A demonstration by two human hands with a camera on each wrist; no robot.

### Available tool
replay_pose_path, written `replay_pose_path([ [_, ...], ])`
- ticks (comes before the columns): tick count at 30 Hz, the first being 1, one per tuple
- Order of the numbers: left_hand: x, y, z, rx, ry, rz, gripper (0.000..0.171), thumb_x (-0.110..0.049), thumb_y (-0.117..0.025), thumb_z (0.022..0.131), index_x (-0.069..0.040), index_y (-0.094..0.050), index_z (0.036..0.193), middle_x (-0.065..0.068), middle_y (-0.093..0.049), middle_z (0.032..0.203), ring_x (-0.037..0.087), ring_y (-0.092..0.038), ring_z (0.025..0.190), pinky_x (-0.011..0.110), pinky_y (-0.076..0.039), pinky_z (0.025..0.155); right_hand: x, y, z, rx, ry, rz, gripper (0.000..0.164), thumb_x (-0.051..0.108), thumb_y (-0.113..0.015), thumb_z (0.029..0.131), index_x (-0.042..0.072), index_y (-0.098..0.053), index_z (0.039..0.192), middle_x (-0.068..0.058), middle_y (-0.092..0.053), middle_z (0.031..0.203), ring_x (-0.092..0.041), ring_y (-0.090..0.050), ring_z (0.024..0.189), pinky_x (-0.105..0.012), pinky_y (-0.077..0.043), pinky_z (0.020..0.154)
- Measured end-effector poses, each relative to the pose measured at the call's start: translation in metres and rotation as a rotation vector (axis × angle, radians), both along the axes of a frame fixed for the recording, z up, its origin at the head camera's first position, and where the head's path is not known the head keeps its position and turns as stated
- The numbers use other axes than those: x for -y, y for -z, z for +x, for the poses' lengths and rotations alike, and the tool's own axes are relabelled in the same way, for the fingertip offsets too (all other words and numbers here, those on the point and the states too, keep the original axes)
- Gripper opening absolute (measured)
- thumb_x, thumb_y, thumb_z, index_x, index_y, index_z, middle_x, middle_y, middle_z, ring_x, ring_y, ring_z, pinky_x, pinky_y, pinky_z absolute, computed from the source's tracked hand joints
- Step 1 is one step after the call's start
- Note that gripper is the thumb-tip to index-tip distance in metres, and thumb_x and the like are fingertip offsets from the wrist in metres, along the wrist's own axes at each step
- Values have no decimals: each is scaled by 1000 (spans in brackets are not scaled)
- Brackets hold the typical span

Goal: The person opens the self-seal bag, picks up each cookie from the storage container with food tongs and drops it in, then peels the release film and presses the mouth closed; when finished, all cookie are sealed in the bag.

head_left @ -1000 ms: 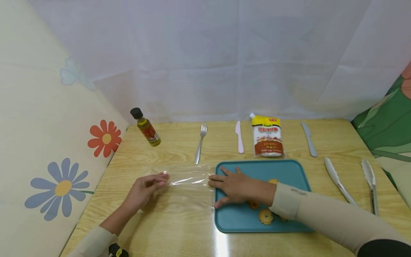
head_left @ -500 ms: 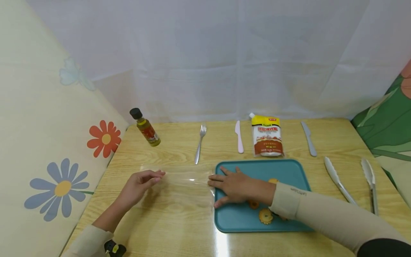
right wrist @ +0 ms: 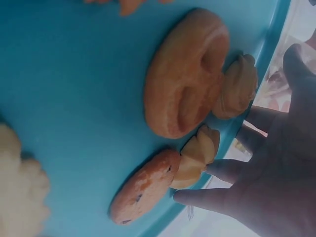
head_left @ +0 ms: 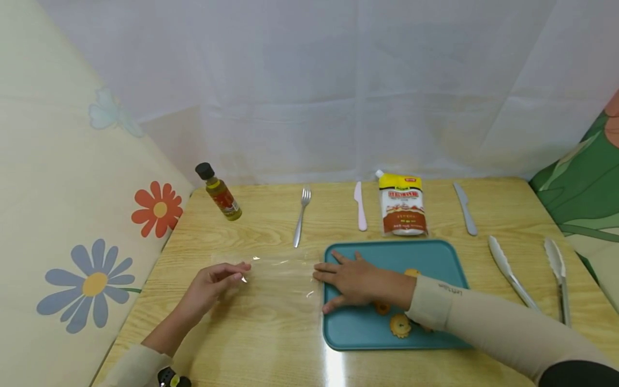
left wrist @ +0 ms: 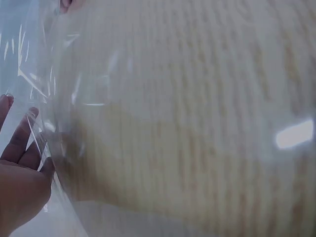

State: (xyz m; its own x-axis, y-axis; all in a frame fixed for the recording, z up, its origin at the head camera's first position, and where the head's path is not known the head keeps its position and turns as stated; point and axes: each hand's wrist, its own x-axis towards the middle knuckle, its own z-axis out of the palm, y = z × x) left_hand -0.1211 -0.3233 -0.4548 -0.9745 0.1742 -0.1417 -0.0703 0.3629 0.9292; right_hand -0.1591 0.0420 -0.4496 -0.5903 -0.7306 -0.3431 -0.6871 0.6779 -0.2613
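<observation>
My left hand pinches the left part of a clear, shiny plastic film between thumb and fingertips, over the table. In the left wrist view the film spreads wide, see-through to the wood grain. My right hand lies with fingers spread at the left side of a teal tray, its fingertips at the film's right edge. Beneath and beside that arm the tray bears several baked pieces, among them a round biscuit, a pretzel-shaped bun and an oval biscuit.
Along the back stand or lie an oil bottle, a fork, a pink knife, a yellow-topped spouted pouch and a grey knife. Metal tongs lie right of the tray. A white cloth hangs behind.
My left hand shifted left with the film, then came slightly back right. Glints on the film changed place. My right hand and the tray stayed still.
</observation>
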Motion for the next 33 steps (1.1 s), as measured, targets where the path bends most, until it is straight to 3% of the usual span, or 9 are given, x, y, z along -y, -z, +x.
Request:
replay_pose_path([
  [7,-1,5,2,7,0,61,35,-16,-63,104,12,-66,125,2,-72,128,-5,-59,122,14,-49,97,-4,-3,-1,31,-9,-39,89,73,-57,91,30,-30,164,11,-21,171,-34,-12,158,-72,-23,117],
  [15,-2,7,3,38,-33,55,36,-18,-64,104,9,-67,127,6,-69,134,-6,-58,121,14,-49,96,-22,-13,-1,71,-15,-126,92,68,-61,91,25,-27,165,5,-19,172,-35,-12,158,-71,-20,119],
  [23,-3,10,2,45,-54,58,35,-17,-65,103,7,-66,129,1,-70,133,-7,-58,122,14,-49,97,-63,-23,10,49,48,-237,92,62,-66,91,20,-29,164,-1,-22,172,-41,-12,157,-75,-21,116],
  [33,-6,9,2,53,-79,84,33,-13,-66,102,8,-66,128,1,-71,131,-8,-56,122,13,-48,98,-113,-22,29,-25,189,-303,91,56,-72,90,20,-31,164,-6,-25,170,-46,-16,155,-79,-22,112],
])
